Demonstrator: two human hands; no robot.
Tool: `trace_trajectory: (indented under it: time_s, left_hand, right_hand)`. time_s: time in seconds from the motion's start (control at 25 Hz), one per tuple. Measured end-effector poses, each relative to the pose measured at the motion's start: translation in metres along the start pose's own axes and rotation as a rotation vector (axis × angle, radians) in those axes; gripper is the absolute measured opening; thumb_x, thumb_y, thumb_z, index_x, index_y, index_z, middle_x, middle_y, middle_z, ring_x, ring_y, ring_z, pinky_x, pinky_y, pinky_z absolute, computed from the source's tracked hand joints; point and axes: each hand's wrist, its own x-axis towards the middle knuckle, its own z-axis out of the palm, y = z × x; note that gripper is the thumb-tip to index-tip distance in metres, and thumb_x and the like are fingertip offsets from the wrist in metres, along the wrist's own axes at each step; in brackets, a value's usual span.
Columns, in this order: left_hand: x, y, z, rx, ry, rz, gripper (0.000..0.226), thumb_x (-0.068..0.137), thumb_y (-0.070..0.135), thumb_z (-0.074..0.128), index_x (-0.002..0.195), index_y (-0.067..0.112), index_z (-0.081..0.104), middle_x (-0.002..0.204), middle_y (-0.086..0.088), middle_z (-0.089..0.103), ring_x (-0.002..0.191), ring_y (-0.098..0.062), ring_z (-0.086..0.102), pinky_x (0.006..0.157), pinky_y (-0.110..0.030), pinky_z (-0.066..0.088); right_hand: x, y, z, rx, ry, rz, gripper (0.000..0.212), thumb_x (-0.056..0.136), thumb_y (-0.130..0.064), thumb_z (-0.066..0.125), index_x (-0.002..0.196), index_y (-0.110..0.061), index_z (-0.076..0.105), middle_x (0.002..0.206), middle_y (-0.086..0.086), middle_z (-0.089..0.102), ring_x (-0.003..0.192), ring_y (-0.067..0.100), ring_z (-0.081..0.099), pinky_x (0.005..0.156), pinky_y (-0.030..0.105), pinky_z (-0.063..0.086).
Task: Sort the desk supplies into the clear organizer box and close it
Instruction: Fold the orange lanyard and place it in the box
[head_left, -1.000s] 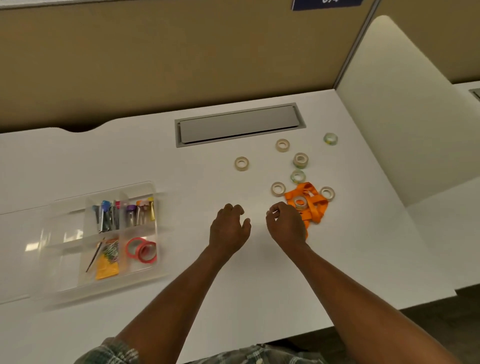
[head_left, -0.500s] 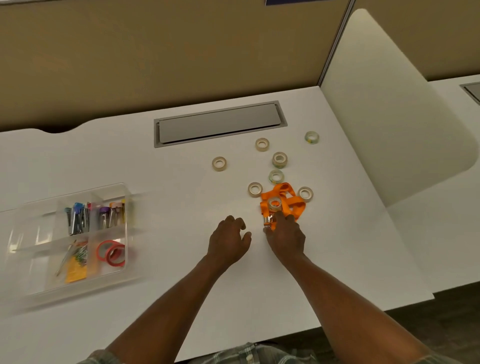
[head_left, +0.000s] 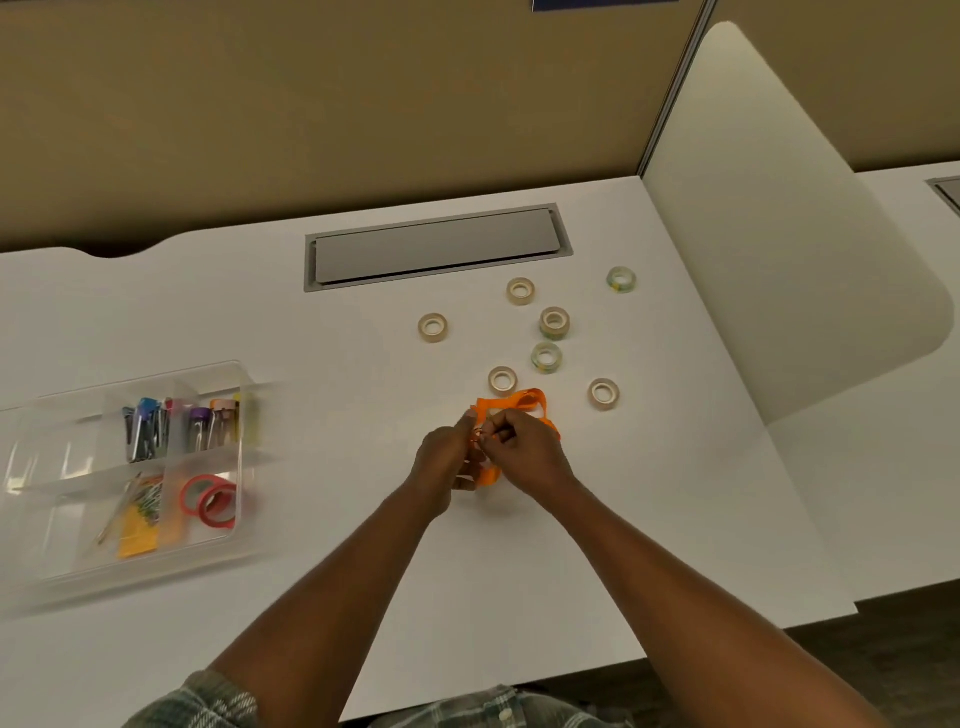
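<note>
Writing: none readable; a dark blue sign (head_left: 602, 4) is cut off at the top edge of the picture, its lettering out of view.
Left hand (head_left: 444, 460): fingers curled, pinching the orange ribbon (head_left: 511, 402) from the left; forearm runs up from the lower edge.
Right hand (head_left: 527, 449): fingers bent, pinching the same ribbon at a small metal ring; knuckles up, touching the left hand's fingertips.
Orange ribbon: a loose tangle, held between both hands, loops showing beyond and under them, just near of the tape rolls.
Tape rolls: seven small rolls lie flat on the tabletop (head_left: 363, 545), scattered beyond the ribbon; the nearest roll (head_left: 502, 380) sits just beside its far loop, the farthest roll (head_left: 621, 279) well apart to the right.
Organizer box (head_left: 67, 415): clear, open, blurred, well to the left of the ribbon; far compartment holds upright markers (head_left: 148, 428), near compartments hold two red tape rings (head_left: 210, 500) and a yellow packet (head_left: 137, 535).
Grey hatch (head_left: 436, 247): set in the tabletop, beyond the tape rolls.
</note>
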Motion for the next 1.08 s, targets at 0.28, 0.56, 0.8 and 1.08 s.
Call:
trace_trajectory:
  time_s: [0.28, 0.56, 0.8, 1.08]
  left_hand:
    - [-0.001, 0.038, -0.02, -0.094, 0.072, 0.077, 0.007, 0.086, 0.007, 0.06, 0.086, 0.006, 0.067, 0.074, -0.013, 0.067, 0.061, -0.022, 0.066, 0.054, -0.029, 0.05]
    - [-0.031, 0.099, -0.049, 0.018, 0.168, 0.31, 0.015, 0.092, 0.012, 0.054, 0.097, 0.007, 0.067, 0.079, -0.012, 0.066, 0.065, -0.021, 0.06, 0.058, -0.032, 0.052]
    - [-0.053, 0.133, -0.065, -0.064, 0.156, 0.425, 0.014, 0.096, 0.014, 0.052, 0.097, 0.013, 0.066, 0.074, -0.007, 0.064, 0.061, -0.018, 0.059, 0.06, -0.031, 0.055]
    - [-0.052, 0.115, -0.065, -0.097, 0.127, 0.343, 0.018, 0.095, 0.013, 0.053, 0.103, 0.006, 0.067, 0.074, -0.007, 0.064, 0.062, -0.019, 0.059, 0.06, -0.032, 0.053]
  right_hand:
    - [0.012, -0.024, -0.017, 0.267, -0.12, 0.101, 0.01, 0.088, -0.019, 0.066, 0.098, -0.022, 0.067, 0.083, 0.002, 0.072, 0.071, 0.01, 0.069, 0.058, 0.026, 0.052]
    - [0.026, 0.006, -0.021, 0.084, 0.173, 0.237, 0.007, 0.09, -0.023, 0.06, 0.095, -0.023, 0.066, 0.092, 0.003, 0.074, 0.086, 0.025, 0.072, 0.081, 0.043, 0.059]
    - [0.023, 0.014, -0.01, -0.62, 0.038, 0.17, 0.062, 0.076, -0.066, 0.068, 0.116, -0.02, 0.057, 0.11, 0.004, 0.063, 0.104, 0.026, 0.064, 0.083, 0.037, 0.054]
    - [0.018, 0.022, -0.002, -0.621, 0.097, 0.137, 0.025, 0.093, -0.031, 0.054, 0.108, -0.014, 0.064, 0.108, 0.01, 0.066, 0.103, 0.032, 0.064, 0.082, 0.037, 0.052]
